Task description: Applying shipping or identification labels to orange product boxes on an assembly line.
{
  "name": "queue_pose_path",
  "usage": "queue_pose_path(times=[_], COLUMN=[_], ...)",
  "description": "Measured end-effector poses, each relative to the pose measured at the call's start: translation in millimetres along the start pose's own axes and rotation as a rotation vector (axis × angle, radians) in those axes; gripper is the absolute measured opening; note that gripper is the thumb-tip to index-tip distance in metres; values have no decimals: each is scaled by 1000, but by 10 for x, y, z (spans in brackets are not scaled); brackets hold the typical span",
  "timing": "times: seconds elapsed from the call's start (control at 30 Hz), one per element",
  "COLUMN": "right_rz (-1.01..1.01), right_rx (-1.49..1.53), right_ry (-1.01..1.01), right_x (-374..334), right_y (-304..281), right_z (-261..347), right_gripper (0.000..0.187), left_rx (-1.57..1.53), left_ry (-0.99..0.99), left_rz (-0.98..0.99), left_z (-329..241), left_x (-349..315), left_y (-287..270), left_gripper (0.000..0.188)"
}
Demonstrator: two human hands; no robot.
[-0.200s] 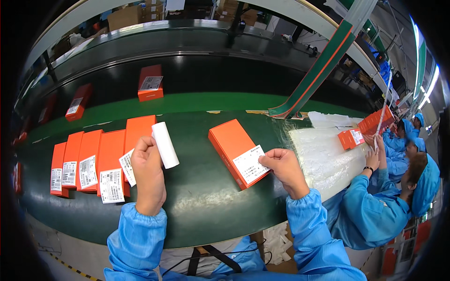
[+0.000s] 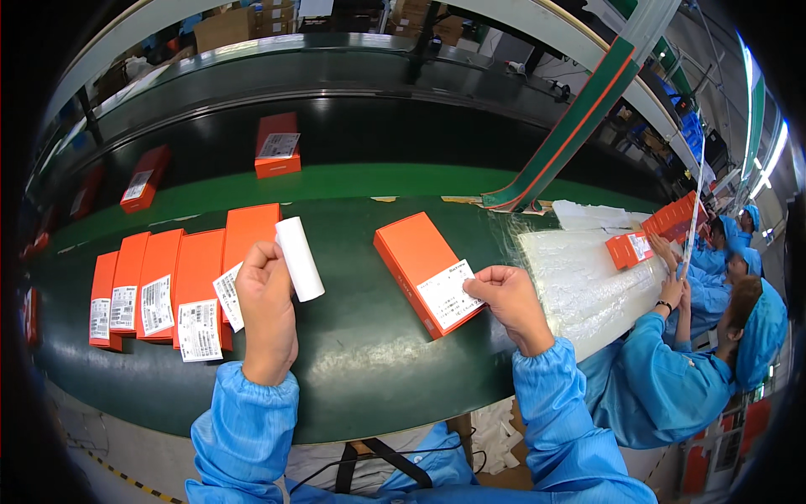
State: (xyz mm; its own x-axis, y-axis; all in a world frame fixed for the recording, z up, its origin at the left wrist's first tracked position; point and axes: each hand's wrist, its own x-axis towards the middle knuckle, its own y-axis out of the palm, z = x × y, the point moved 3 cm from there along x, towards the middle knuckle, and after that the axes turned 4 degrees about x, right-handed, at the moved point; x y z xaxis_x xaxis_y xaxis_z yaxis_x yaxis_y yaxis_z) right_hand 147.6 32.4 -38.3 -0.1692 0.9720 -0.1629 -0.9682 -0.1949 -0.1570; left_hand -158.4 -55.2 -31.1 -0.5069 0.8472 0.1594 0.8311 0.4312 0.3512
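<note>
My left hand (image 2: 267,307) is closed on a white roll (image 2: 300,259), held upright above the green table (image 2: 353,378). An orange box (image 2: 417,248) lies slanted in front of me, apart from the others. A white printed label (image 2: 449,294) covers its near end and reaches its right edge. My right hand (image 2: 509,305) pinches the label's right edge between thumb and fingers. Whether the whole label sticks to the box, I cannot tell. Several labelled orange boxes (image 2: 199,281) stand side by side on the left, the rightmost partly hidden behind my left hand.
Beyond the table runs a conveyor belt (image 2: 361,181) carrying spaced-out orange boxes (image 2: 278,146). A green post (image 2: 567,130) rises at the far right. Clear plastic sheeting (image 2: 588,281) covers the table's right part, where a co-worker in blue (image 2: 672,353) handles orange boxes.
On the conveyor, the orange boxes have shifted slightly to the right. The co-worker's hands have moved. Both my hands keep their places, gripping the roll and the label.
</note>
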Motion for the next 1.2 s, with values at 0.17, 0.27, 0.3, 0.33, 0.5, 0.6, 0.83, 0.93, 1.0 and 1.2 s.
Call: queue_pose_path(times=[0.17, 0.27, 0.3, 0.33, 0.5, 0.6, 0.83, 0.93, 1.0, 1.2], right_rz=[-10, -13, -8, -2, -18, -22, -92, -180, -188, -585], right_rx=[-18, -18, -24, -31, -75, -68, -355, -542, -657, -868], right_ry=[-4, 1, 2, 3, -7, -8, -147, -228, -168, -574], right_x=[-20, -9, -5, -2, -18, -17, -115, -183, -268, -381], right_y=[-13, -18, 0, 23, -5, -11, 118, 188, 196, 229], right_z=[15, 3, 11, 29, 33, 29, 118, 120, 240, 297], right_gripper=[13, 14, 13, 12, 10, 10, 22, 32, 45, 94], left_rx=[10, 11, 13, 24, 37, 51, 68, 61, 65, 43], left_ry=[-2, -2, 0, 4, -8, -14, -8, -17, -11, -1], left_rz=[35, 31, 24, 26, 52, 55, 15, 16, 51, 63], left_z=[38, 27, 8, -7, 37, 28, -43, -10, 26, 91], left_x=[7, 0, -8, -9, -6, -15, -36, -48, -34, 20], left_y=[-13, 13, 12, -4, 2, 34, 27, 80, 63, -52], left_gripper=[4, 4, 4, 4, 5, 5, 7, 7, 6, 6])
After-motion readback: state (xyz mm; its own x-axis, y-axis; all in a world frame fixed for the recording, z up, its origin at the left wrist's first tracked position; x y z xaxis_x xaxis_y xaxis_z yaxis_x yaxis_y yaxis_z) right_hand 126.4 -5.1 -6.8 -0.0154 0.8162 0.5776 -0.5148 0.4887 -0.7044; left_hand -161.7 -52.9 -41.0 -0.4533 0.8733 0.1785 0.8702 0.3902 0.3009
